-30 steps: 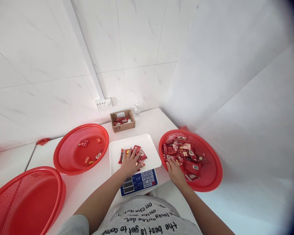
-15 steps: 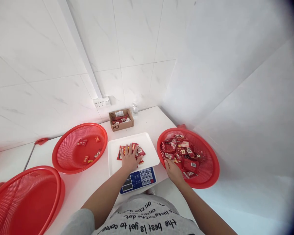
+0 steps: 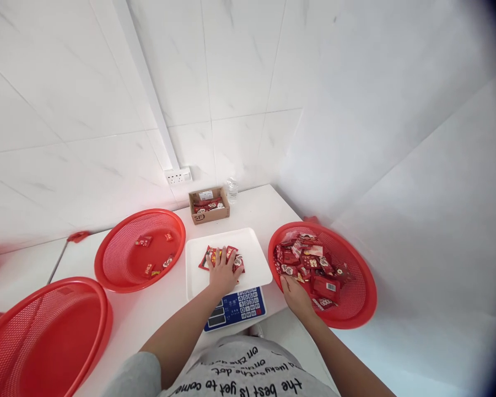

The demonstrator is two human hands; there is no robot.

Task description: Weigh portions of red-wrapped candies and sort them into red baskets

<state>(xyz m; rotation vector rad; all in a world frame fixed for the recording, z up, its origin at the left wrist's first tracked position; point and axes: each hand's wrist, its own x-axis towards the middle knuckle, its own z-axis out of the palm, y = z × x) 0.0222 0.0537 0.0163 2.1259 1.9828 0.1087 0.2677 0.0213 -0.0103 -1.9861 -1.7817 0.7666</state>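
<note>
While resting outspread left hand [image 3: 224, 274] on shiny red packets [image 3: 207, 259], touches red mesh basket [image 3: 359, 292] with right hand [image 3: 296, 298], unclear whether gripping.

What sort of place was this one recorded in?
Likely a small weighing or packing station: a digital scale with a white tray on a white table, a red mesh basket of small red packets beside it, and a cardboard box of similar packets behind.

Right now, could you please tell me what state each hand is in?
Left hand: open, spread over red packets on the white tray.
Right hand: at the rim of the rightmost basket; grip cannot be told.
</note>
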